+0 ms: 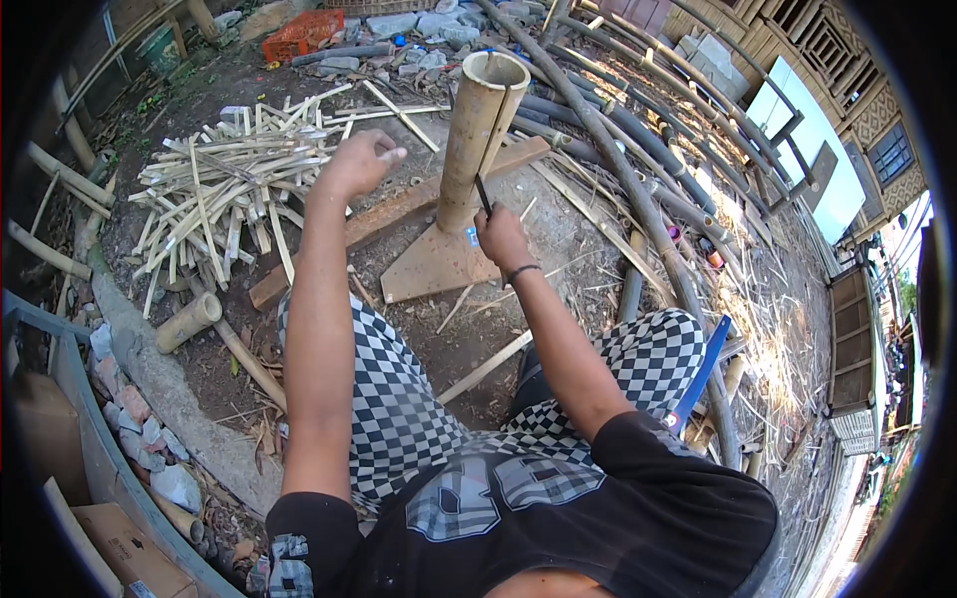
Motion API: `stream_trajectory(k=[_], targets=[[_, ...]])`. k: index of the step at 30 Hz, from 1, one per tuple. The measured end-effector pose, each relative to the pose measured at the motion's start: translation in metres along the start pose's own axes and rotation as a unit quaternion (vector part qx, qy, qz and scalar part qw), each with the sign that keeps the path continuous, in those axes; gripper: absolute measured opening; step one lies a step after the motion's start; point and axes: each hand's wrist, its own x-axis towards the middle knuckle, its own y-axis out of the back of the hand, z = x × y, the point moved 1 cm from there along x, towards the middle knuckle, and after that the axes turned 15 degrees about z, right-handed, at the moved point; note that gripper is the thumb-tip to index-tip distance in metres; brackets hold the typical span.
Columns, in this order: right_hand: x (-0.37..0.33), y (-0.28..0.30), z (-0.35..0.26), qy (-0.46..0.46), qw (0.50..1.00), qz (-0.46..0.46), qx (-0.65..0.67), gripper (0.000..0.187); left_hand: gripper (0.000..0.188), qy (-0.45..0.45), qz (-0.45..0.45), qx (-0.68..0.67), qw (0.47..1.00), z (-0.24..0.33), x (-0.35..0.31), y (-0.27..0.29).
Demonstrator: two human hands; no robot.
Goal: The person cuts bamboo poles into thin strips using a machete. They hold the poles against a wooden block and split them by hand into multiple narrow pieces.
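Head view: I note the left hand (361, 162) half-curled, apparently empty, left of the split bamboo tube (464, 149), long axis upright at the far edge of the flat board (434, 271), and the nearer right hand (501, 240) closed round a dark tool handle (484, 196) against it.

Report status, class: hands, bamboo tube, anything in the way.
Right hand grips dark tool against bamboo tube. Left hand raised, apparently empty. Tube upright, split down from its top. Wooden beam close behind.
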Motion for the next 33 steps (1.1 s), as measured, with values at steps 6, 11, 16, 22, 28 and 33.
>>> stream_trajectory(k=[6, 11, 16, 22, 28, 33], targets=[[-0.009, -0.01, 0.007, 0.046, 0.999, 0.007, 0.007, 0.036, 0.047, -0.012, -0.212, 0.026, 0.977, 0.059, -0.052, 0.001], [0.007, 0.046, -0.007, -0.074, 0.986, -0.089, 0.121, 0.029, 0.05, -0.062, -0.175, 0.113, 0.976, 0.035, -0.036, -0.015], [0.021, 0.148, -0.058, -0.012, 0.97, 0.042, 0.24, 0.028, 0.057, -0.062, -0.187, 0.115, 0.974, 0.043, -0.027, -0.02], [0.048, 0.297, -0.167, 0.198, 0.906, 0.245, 0.283, 0.03, 0.062, -0.046, -0.185, 0.094, 0.977, 0.057, -0.05, -0.002], [0.047, 0.249, -0.155, 0.228, 0.905, 0.297, 0.203, 0.03, 0.073, -0.076, -0.145, 0.105, 0.981, 0.038, -0.05, -0.007], [-0.012, 0.016, 0.025, 0.056, 0.997, 0.015, -0.057, 0.037, 0.067, -0.058, -0.183, 0.079, 0.978, 0.067, -0.034, 0.001]])
